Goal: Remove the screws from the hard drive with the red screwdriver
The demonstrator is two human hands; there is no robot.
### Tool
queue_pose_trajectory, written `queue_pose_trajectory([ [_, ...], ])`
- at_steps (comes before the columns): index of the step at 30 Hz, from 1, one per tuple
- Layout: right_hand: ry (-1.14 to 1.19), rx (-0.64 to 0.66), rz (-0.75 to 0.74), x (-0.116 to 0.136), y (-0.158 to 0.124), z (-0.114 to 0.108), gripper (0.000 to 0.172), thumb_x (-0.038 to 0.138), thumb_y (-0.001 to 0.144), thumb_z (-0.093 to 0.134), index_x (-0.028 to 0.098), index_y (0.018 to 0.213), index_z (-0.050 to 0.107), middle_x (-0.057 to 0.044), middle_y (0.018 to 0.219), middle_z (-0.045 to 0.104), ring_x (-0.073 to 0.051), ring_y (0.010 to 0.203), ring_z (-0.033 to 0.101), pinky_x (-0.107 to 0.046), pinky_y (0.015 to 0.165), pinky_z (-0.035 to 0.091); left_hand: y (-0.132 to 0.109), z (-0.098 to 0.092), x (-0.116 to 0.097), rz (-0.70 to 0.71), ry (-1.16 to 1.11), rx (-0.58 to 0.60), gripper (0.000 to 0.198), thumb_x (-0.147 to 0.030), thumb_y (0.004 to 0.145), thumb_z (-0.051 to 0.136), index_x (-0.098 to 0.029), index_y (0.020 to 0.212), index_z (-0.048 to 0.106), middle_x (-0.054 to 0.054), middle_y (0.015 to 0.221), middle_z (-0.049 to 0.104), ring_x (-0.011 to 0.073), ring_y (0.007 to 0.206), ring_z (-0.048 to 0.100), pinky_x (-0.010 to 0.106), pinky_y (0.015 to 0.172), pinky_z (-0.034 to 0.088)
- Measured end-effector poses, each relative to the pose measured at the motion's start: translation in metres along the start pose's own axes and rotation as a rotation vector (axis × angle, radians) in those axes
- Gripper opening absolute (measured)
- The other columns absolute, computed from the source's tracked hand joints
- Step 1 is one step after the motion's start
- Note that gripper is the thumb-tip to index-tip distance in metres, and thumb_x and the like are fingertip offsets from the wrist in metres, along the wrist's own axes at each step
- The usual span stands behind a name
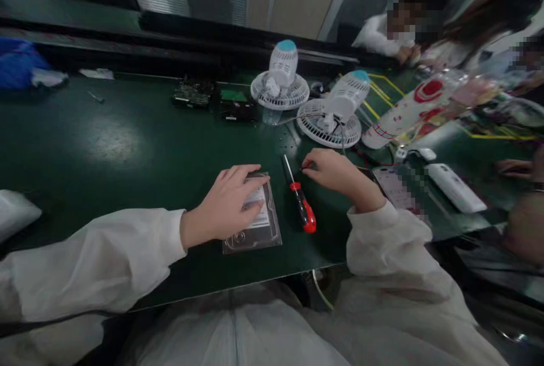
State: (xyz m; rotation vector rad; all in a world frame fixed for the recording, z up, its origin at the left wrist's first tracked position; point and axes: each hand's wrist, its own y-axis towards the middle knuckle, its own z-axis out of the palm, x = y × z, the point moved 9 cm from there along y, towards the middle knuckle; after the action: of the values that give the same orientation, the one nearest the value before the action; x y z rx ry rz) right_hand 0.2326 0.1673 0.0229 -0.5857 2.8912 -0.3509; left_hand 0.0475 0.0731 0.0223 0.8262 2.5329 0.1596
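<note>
A silver hard drive (pixel 259 230) with a white label lies on the dark green table (pixel 106 145) in front of me. My left hand (pixel 225 201) rests flat on top of it, fingers stretched out. Just to the right lies a screwdriver with a red handle (pixel 302 210), its tip pointing away. My right hand (pixel 335 173) is beyond and to the right of the screwdriver, its fingers pinched on something tiny and dark that I cannot make out. Both arms wear white sleeves.
Two small white desk fans (pixel 283 80) (pixel 335 116) lie further back, with circuit boards (pixel 193 93) and another drive (pixel 236 106) to their left. A phone (pixel 395 187) and a white device (pixel 454 187) lie to the right. Other people sit at the far right.
</note>
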Motion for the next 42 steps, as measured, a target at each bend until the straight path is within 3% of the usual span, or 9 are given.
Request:
queue_pose_trajectory([
  [13,0.062,-0.025,0.006,0.009,0.008,-0.002,0.037,0.040,0.098,0.060,0.015,0.124,0.061,-0.010,0.125,0.064,-0.020,0.111,0.064,-0.042,0.097,0.057,-0.002,-0.005,0.000,0.017,-0.034,-0.045,0.042,-0.030,0.098,0.052,-0.014,0.135,0.062,0.018,0.147,0.051,0.0350,0.135,0.047,0.059,0.108,0.043],
  [18,0.225,-0.074,-0.033,0.003,0.011,-0.001,0.035,0.040,0.098,0.060,0.014,0.121,0.062,-0.009,0.120,0.065,-0.019,0.108,0.065,-0.041,0.095,0.057,-0.002,-0.010,-0.004,0.044,-0.013,-0.082,0.039,-0.028,0.097,0.052,-0.013,0.130,0.065,0.018,0.141,0.055,0.0345,0.131,0.049,0.058,0.105,0.044],
  [21,0.402,-0.112,-0.095,0.003,0.006,-0.010,0.029,0.040,0.096,0.063,0.012,0.104,0.067,-0.006,0.102,0.069,-0.015,0.093,0.066,-0.035,0.087,0.057,-0.003,-0.014,-0.008,0.085,0.002,-0.114,0.036,-0.026,0.097,0.052,-0.012,0.126,0.068,0.017,0.131,0.059,0.0324,0.122,0.052,0.053,0.098,0.047],
  [24,0.636,-0.120,-0.207,0.019,-0.010,-0.024,0.030,0.041,0.091,0.063,0.012,0.088,0.069,-0.006,0.085,0.070,-0.014,0.079,0.064,-0.027,0.074,0.053,-0.005,-0.019,-0.015,0.165,0.022,-0.147,0.030,-0.026,0.097,0.052,-0.013,0.113,0.073,0.014,0.110,0.066,0.0280,0.102,0.056,0.044,0.083,0.048],
  [27,0.829,-0.055,-0.327,0.047,-0.031,-0.028,0.039,0.051,0.088,0.062,0.013,0.087,0.069,-0.006,0.083,0.069,-0.013,0.075,0.063,-0.024,0.066,0.050,-0.007,-0.022,-0.026,0.282,0.041,-0.171,0.026,-0.025,0.097,0.052,-0.014,0.093,0.075,0.008,0.087,0.067,0.0233,0.082,0.055,0.038,0.071,0.044],
  [29,0.895,-0.005,-0.373,0.066,-0.040,-0.023,0.036,0.048,0.087,0.063,0.013,0.084,0.069,-0.005,0.079,0.068,-0.011,0.069,0.060,-0.022,0.061,0.047,-0.010,-0.023,-0.032,0.358,0.036,-0.189,0.028,-0.023,0.097,0.050,-0.014,0.085,0.074,0.007,0.079,0.067,0.0215,0.076,0.056,0.037,0.069,0.045],
  [34,0.908,0.041,-0.386,0.088,-0.039,-0.006,0.019,0.029,0.085,0.064,0.012,0.079,0.070,0.000,0.065,0.061,-0.007,0.056,0.050,-0.020,0.056,0.040,-0.014,-0.021,-0.039,0.474,-0.035,-0.170,0.028,-0.020,0.096,0.049,-0.013,0.085,0.074,0.005,0.074,0.069,0.0168,0.067,0.060,0.030,0.066,0.048],
  [42,0.848,0.043,-0.341,0.089,-0.034,-0.003,0.012,0.020,0.084,0.065,0.012,0.079,0.073,0.000,0.066,0.064,-0.007,0.058,0.051,-0.022,0.060,0.038,-0.012,-0.016,-0.034,0.437,-0.057,-0.134,0.029,-0.021,0.097,0.049,-0.014,0.087,0.075,0.004,0.075,0.073,0.0160,0.063,0.065,0.029,0.060,0.048],
])
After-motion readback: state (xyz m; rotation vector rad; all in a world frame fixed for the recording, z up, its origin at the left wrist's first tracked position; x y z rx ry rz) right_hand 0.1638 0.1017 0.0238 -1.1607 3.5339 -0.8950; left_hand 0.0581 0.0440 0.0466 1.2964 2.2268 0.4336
